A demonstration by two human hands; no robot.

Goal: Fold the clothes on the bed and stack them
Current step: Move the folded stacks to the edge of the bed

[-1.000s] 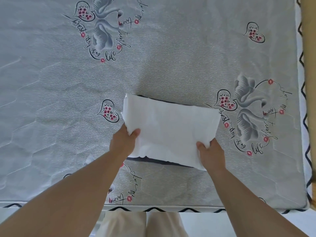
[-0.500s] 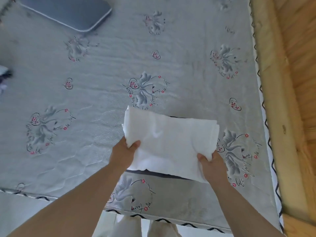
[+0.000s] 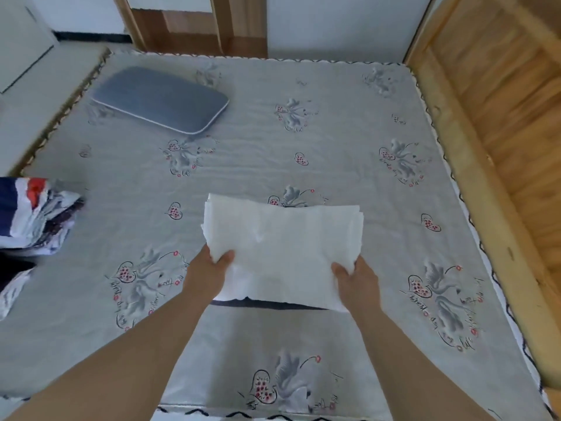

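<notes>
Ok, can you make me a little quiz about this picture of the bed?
1. True or false: both hands hold the white cloth.
2. Which thing lies at the far left of the bed? A) the grey pillow B) a shoe C) a book
3. Fill in: the pile of patterned clothes lies at the ____ edge of the picture.

Key:
1. True. The left hand and right hand each grip a near corner.
2. A.
3. Left.
</notes>
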